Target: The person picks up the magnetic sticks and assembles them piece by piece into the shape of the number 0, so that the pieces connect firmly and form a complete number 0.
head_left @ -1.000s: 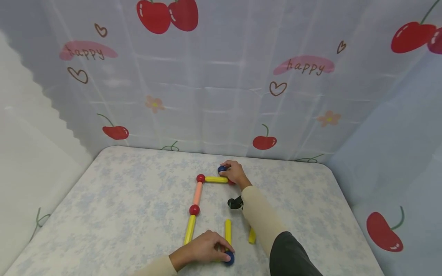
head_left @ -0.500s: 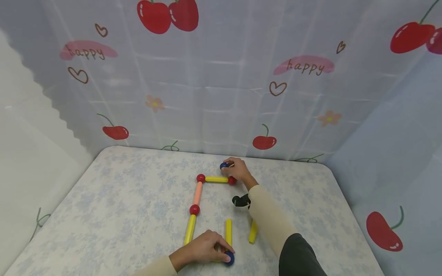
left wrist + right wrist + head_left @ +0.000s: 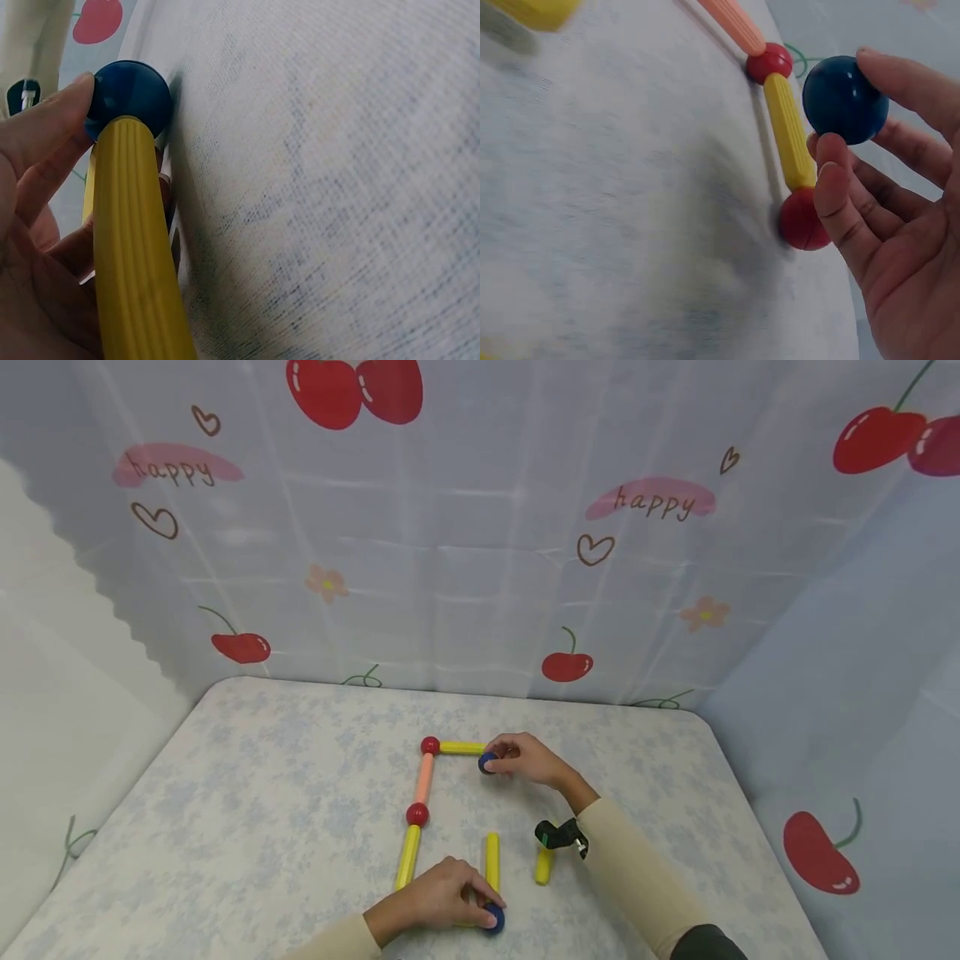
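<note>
My right hand (image 3: 528, 758) pinches a blue ball (image 3: 845, 100) between thumb and fingers, above the table. Near it, the far yellow rod (image 3: 462, 748) links two red balls, one of them (image 3: 804, 217) partly behind my fingers. My left hand (image 3: 446, 893) holds a second blue ball (image 3: 129, 97) at the front. A ribbed yellow rod (image 3: 135, 240) meets that ball, and another yellow rod (image 3: 492, 860) extends away from it. Along the left side, a salmon rod (image 3: 424, 778) and a yellow rod (image 3: 407, 858) join at a red ball (image 3: 417, 814).
A separate yellow rod (image 3: 544, 864) lies to the right, partly covered by the dark device (image 3: 558, 835) on my right wrist. The pale patterned table (image 3: 277, 810) ends at a cherry-print curtain (image 3: 450, 610) behind; more curtain hangs at both sides.
My right hand, holding its blue ball, has come from behind the far yellow rod towards me. The left hand stays on its ball. The head view has shifted slightly.
</note>
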`<state>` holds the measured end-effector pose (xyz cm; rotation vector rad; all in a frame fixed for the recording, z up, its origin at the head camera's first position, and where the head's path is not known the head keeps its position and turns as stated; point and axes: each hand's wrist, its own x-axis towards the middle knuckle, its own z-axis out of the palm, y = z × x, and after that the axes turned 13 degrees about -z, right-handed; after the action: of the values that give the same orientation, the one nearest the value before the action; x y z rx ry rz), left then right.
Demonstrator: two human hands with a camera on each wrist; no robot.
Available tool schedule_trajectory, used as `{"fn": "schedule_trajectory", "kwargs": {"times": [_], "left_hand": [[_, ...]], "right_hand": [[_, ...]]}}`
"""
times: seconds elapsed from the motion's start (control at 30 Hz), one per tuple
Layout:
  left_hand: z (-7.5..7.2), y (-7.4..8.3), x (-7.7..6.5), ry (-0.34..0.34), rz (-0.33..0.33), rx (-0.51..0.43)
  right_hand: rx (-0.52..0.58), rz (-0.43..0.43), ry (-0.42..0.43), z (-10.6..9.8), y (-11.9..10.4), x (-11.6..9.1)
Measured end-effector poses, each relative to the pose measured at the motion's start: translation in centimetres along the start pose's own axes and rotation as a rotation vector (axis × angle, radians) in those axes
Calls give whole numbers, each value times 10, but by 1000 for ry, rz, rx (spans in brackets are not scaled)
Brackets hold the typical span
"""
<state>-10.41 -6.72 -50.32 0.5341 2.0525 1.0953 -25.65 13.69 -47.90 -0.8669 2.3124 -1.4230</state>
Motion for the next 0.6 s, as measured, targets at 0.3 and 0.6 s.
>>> {"fn": "schedule_trajectory", "kwargs": {"times": [0.3,0.6], "left_hand": [[-1,-3,1,12,37,21],[1,-2,1,8,38,18]], "right_hand": [[12,10,-70,20,12,-37],[16,44,-41,33,13,-51]]}}
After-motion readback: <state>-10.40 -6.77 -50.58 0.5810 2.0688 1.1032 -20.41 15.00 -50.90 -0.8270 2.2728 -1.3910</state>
